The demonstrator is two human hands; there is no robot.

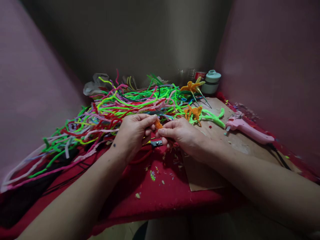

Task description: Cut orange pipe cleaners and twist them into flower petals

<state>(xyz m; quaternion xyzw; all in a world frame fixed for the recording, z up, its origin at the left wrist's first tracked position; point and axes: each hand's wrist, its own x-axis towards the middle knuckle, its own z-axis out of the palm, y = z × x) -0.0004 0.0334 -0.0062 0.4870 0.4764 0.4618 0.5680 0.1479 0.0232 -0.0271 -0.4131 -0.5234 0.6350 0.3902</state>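
Between my two hands is a small orange piece of pipe cleaner (158,124). My left hand (136,130) pinches its upper left end between thumb and fingers. From the other side, my right hand (178,131) grips its lower right end with thumb and forefinger. Just below the fingers lies a tool with a dark pivot and yellow handles (156,143), partly hidden by my hands. An orange pipe-cleaner flower (193,114) with light green leaves rests to the right of my right hand.
A large heap of colourful pipe cleaners (140,100) spreads across the red cloth (165,196). At right, a pink glue gun (250,128) lies on a cardboard sheet (232,143). Behind stand orange and yellow flowers (191,86) and a pale bottle (211,81). Fluff scraps (152,175) dot the cloth.
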